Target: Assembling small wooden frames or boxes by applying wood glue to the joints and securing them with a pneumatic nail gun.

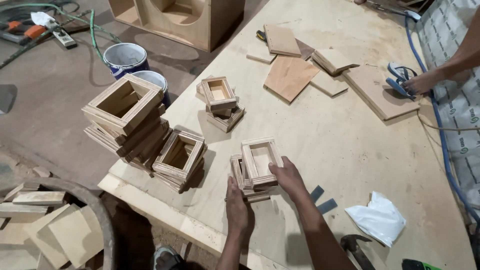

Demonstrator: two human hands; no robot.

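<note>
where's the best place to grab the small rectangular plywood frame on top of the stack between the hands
Probably by its two long side walls, coming from above. The small rectangular plywood frame lies flat with its hollow facing up on a short stack of similar frames, so both long walls are exposed. The right hand already touches the near right corner, and the left hand rests against the stack's near end.

Bare plywood tabletop (350,145) lies open right of the hands; leaning stacks of square wooden frames (131,117) crowd the left; a crumpled white plastic bag (378,218) blocks the near right.
</note>
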